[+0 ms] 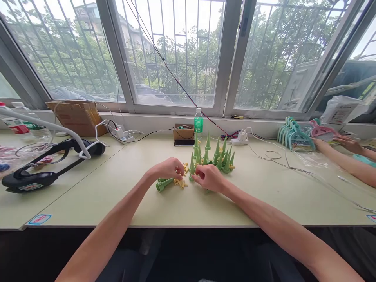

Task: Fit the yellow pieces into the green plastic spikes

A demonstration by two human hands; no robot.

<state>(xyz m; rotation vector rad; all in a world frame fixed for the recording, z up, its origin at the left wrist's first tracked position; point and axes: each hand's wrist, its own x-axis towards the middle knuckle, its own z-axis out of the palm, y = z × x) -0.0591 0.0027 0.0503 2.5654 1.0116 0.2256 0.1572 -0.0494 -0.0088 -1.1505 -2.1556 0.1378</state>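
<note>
Over a small pile of yellow plastic pieces (179, 183), my left hand (168, 168) has its fingers curled downward; anything between the fingertips is too small to make out. My right hand (210, 178) is closed with thumb and finger at a green plastic cone spike (192, 166), which stands upright on the table. Behind that hand are several more green cone spikes (216, 152), upright in a cluster, some with yellow pieces at their bases. Next to the yellow pile, by my left wrist, a green spike (164, 184) lies on its side.
A green-labelled bottle (198, 121), a small cardboard box (183, 133) and a dark phone (183, 143) stand behind the spikes. Left are a black headset (32, 176) and a carton (75, 119). Cables (273, 156) cross the right, where another person's arms (343, 156) reach toward teal hangers (296, 133).
</note>
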